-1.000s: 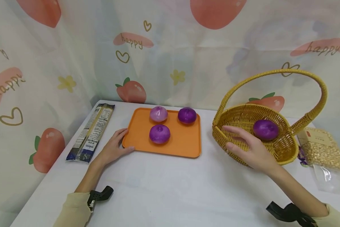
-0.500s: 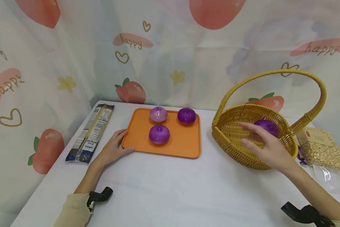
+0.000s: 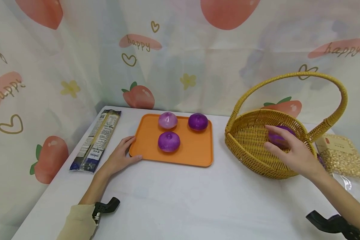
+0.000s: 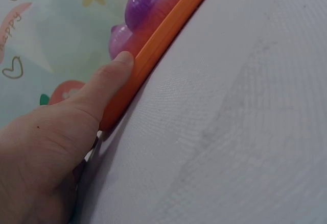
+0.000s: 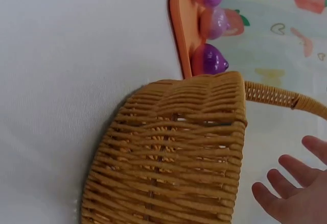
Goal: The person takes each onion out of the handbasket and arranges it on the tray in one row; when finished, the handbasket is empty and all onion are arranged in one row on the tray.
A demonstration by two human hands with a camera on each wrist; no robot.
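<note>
In the head view my left hand [image 3: 121, 155] holds the left front corner of an orange tray [image 3: 149, 146], thumb [image 4: 120, 66] along the near rim and fingers at the left side. On the tray sit a pale purple onion [image 3: 168, 120], a dark purple onion [image 3: 198, 122] and a mid-purple onion [image 3: 169, 141]. My right hand [image 3: 294, 155] hovers over the right part of a wicker basket [image 3: 252, 163], holding nothing, its fingers apart and loosely bent. Another purple onion [image 3: 283, 131] lies in the basket, partly hidden behind that hand.
A long noodle-like packet [image 3: 97, 140] lies left of the tray. Right of the basket is a clear bag of pale grains [image 3: 345, 156]. The basket's tall handle [image 3: 288, 76] arches above it. A printed curtain [image 3: 173, 66] hangs behind the white table [image 3: 167, 200].
My right hand has moved right and slightly down, from the basket's left part to its right part, now covering some of the onion there. The left hand and tray have stayed put.
</note>
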